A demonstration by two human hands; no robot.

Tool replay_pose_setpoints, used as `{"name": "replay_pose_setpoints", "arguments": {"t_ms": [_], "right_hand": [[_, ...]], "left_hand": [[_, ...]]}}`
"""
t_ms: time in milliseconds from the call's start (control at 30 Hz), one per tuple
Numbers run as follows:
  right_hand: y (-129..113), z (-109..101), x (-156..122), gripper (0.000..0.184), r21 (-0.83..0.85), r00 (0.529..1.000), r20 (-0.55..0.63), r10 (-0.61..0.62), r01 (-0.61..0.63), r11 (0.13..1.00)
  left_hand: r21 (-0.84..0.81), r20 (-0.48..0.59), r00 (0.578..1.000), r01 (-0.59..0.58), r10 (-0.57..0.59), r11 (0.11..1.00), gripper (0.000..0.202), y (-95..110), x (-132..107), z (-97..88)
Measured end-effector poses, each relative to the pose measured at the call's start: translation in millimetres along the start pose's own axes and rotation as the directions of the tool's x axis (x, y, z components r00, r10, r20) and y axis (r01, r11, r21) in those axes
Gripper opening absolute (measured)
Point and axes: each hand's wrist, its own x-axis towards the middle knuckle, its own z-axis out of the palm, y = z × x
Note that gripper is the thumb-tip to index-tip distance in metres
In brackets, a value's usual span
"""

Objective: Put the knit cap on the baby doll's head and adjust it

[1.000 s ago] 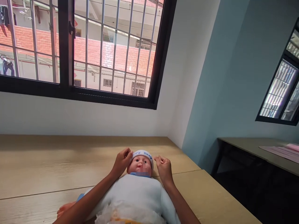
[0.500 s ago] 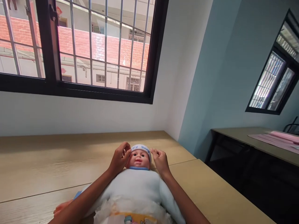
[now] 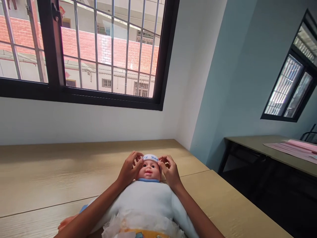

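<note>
A baby doll [image 3: 148, 195] lies on its back on the wooden table [image 3: 61, 172], head toward the window. It wears a white long-sleeved top with a blue collar, and a white ruffled piece with a yellow printed band shows at the bottom edge. On its head is a white baby hat [image 3: 150, 158] with blue lettering. My left hand [image 3: 129, 168] grips the hat's left side, fingers curled over the top and thumb at the brim. On the other side my right hand [image 3: 171, 171] pinches the hat's edge in the same way.
A barred, black-framed window [image 3: 109, 96] is in the wall beyond the table. To the right, past a blue-grey wall [image 3: 223, 99], stands another table [image 3: 247, 142] with pink sheets [image 3: 294, 150] on it.
Both hands have closed in over the hat, the thumbs moving inward over its front brim and covering more of the lettering. The doll stays lying in place.
</note>
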Motion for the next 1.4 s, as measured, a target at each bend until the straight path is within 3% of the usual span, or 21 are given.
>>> {"name": "replay_pose_setpoints", "arguments": {"t_ms": [133,267,433,600,733,967,1200,1400], "right_hand": [[-0.5,-2.7,0.0,0.022,-0.123,0.992,0.009,-0.127,0.127,0.984],[-1.6,-2.9,0.4,0.028,-0.148,0.988,0.057,-0.145,0.152,0.977],[0.0,0.5,0.5,0.036,-0.077,0.995,0.101,-0.024,0.032,0.997],[1.8,1.4,2.9,0.041,0.097,0.981,0.158,0.116,-0.132,0.986],[-0.9,-0.1,4.1,0.036,0.155,0.982,0.136,0.131,-0.152,0.976],[-5.2,-0.6,-0.4,0.029,0.005,0.998,0.044,0.050,-0.050,0.999],[-1.0,-1.5,0.9,0.022,-0.035,0.998,0.048,-0.030,0.032,0.999],[-5.5,-1.5,-0.3,0.020,-0.042,0.998,0.038,-0.041,0.043,0.998]], "left_hand": [[-0.109,0.077,0.997,-0.003,0.011,0.994,0.030,7.3,2.5,-0.3],[-0.154,0.129,0.991,0.049,-0.029,0.987,0.032,10.4,5.3,2.0],[-0.210,0.170,0.965,0.235,-0.201,0.949,0.033,4.8,8.2,-0.7],[-0.225,0.269,0.923,0.339,-0.276,0.913,0.044,-2.6,15.4,-16.2],[-0.241,0.338,0.902,0.357,-0.267,0.903,0.043,-3.4,22.0,-28.5],[-0.208,0.509,0.832,0.366,-0.220,0.907,0.037,0.1,26.5,-45.4],[-0.198,0.503,0.837,0.352,-0.213,0.915,0.029,-7.2,28.2,-46.4],[-0.109,0.540,0.803,0.364,-0.252,0.925,0.027,0.2,27.4,-51.1]]}}
